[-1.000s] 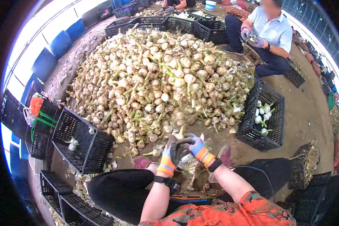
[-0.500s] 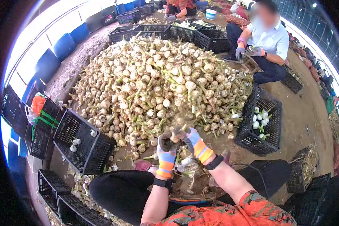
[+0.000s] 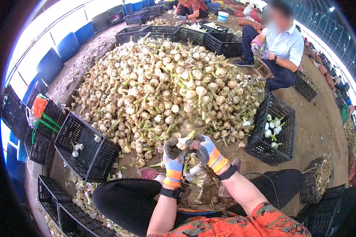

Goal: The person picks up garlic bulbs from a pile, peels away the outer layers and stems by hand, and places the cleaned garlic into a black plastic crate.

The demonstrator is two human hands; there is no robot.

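My left hand and my right hand, both in striped gloves with dark palms, meet just in front of a large heap of garlic bulbs. Between them is one garlic bulb with a green stem pointing up to the right. The fingers of both hands are closed around this bulb. Below the hands, peeled skins and scraps lie between my legs.
A black crate with a few white bulbs stands at the left, another with several trimmed bulbs at the right. A co-worker sits at the upper right; another person is at the back. More crates line the heap's far edge.
The bulb and its green stem now show more clearly between my hands, the stem tilted up. My right hand has shifted slightly. The co-worker's hands have risen a little.
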